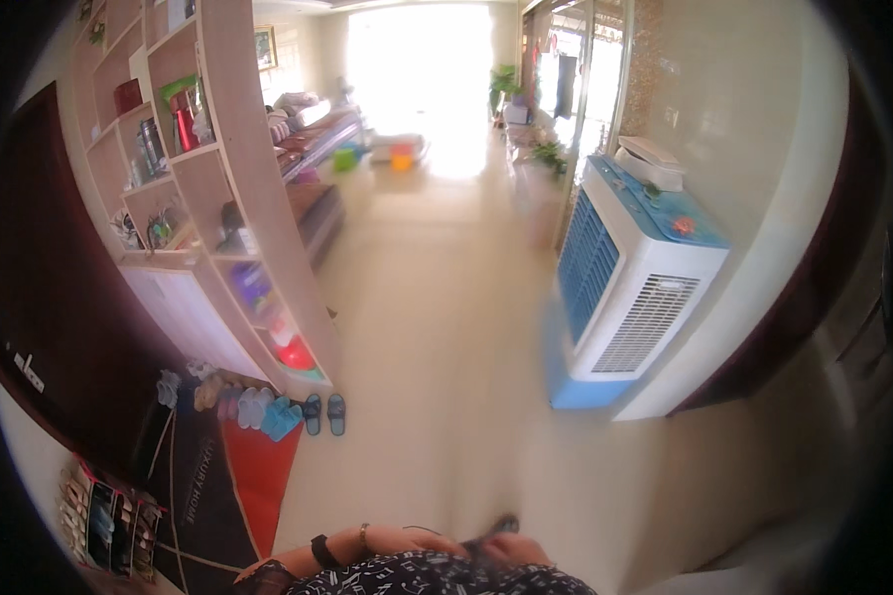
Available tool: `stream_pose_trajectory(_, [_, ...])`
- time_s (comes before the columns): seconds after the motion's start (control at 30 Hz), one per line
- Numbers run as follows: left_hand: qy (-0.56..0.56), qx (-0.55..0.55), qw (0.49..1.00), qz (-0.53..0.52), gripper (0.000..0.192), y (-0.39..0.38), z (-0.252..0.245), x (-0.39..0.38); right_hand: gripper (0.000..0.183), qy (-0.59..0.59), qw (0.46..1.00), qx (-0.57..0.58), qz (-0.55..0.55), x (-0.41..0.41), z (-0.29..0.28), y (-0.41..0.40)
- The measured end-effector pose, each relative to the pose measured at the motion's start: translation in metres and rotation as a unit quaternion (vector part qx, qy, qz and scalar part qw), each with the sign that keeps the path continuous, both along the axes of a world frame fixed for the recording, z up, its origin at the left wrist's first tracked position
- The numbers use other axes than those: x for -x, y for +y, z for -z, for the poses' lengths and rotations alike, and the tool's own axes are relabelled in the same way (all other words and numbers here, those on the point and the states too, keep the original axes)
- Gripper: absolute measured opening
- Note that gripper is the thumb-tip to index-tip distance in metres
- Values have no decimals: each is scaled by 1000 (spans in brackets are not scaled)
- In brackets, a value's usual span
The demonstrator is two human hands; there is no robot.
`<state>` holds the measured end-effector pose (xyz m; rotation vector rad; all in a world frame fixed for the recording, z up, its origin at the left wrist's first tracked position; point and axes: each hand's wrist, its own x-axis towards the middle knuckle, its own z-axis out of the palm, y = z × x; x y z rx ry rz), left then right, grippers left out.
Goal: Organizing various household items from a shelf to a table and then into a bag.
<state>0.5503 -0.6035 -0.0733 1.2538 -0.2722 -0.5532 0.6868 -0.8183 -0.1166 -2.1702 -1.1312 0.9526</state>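
At the bottom edge my left hand [424,541] lies in front of the patterned black-and-white top [387,573], with a dark band and a bracelet on that wrist. My right hand [517,550] is close beside it, fingers bent and blurred. Something small and dark [476,549] shows between the two hands, with a thin dark cord above the left one; what it is and which hand has it cannot be made out. The tip of a foot in dark footwear [506,523] shows just beyond the hands.
Pale floor [431,335] runs ahead to a bright window. On the right stands a white and blue air cooler [640,297]. At left are a shelf unit [245,149], a dark door [52,260], slippers [324,415], a red and black mat [264,476] and a shoe rack [108,520].
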Motion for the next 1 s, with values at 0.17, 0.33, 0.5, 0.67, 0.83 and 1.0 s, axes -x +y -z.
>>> stream_pose_trajectory(0.17, [52,-66,996,-32,41,55,9,-47,24,-19,994,-96,-41,-77,17,57])
stream_pose_trajectory(0.33, [155,-77,972,-158,43,91,-13,-107,25,3,992,-47,-119,-183,21,126])
stream_pose_trajectory(0.5, [66,-79,965,-240,43,111,-30,-183,22,-24,976,-61,-209,-279,8,183])
stream_pose_trajectory(0.67, [161,-189,947,-203,36,155,-27,-230,26,-85,955,12,-285,-335,13,217])
stream_pose_trajectory(0.83, [134,-124,962,-205,43,209,1,-279,27,5,984,24,-175,-378,33,242])
stream_pose_trajectory(1.0, [135,-55,971,-191,44,268,14,-342,31,-10,994,37,-104,-413,35,288])
